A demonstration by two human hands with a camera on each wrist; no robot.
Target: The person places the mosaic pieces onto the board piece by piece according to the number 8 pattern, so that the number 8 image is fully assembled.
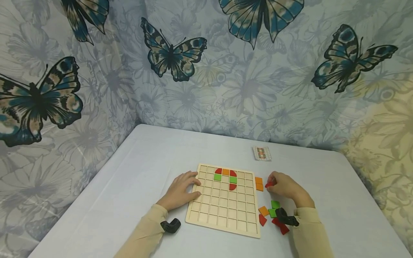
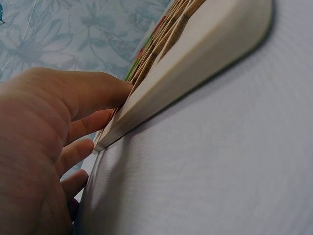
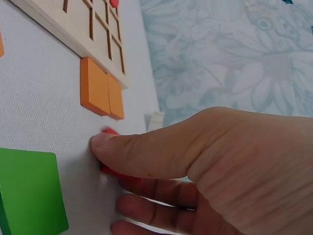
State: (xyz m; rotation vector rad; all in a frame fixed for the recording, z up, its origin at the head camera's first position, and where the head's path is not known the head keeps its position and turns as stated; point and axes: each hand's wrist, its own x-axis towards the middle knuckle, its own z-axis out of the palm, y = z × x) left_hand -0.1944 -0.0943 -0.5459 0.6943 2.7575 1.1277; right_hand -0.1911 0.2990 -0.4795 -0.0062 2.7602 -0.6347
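A decorated indoor corner (image 1: 137,107) — whether of a home or a studio cannot be told. Walls (image 1: 190,122) printed with pale flowers (image 1: 250,89) and large butterflies (image 1: 171,55) meet behind a white tabletop (image 1: 155,157), which carries puzzle-like things — a gridded wooden board (image 1: 216,208), coloured tiles (image 1: 259,180) and a small patterned card (image 1: 262,153).

White table (image 1: 151,154), and right on it: pale wooden grid board (image 1: 222,211), small printed card (image 1: 262,153), square orange tiles (image 1: 259,187), square green tiles (image 1: 275,204), plus some red quarter-round tiles (image 1: 262,220).
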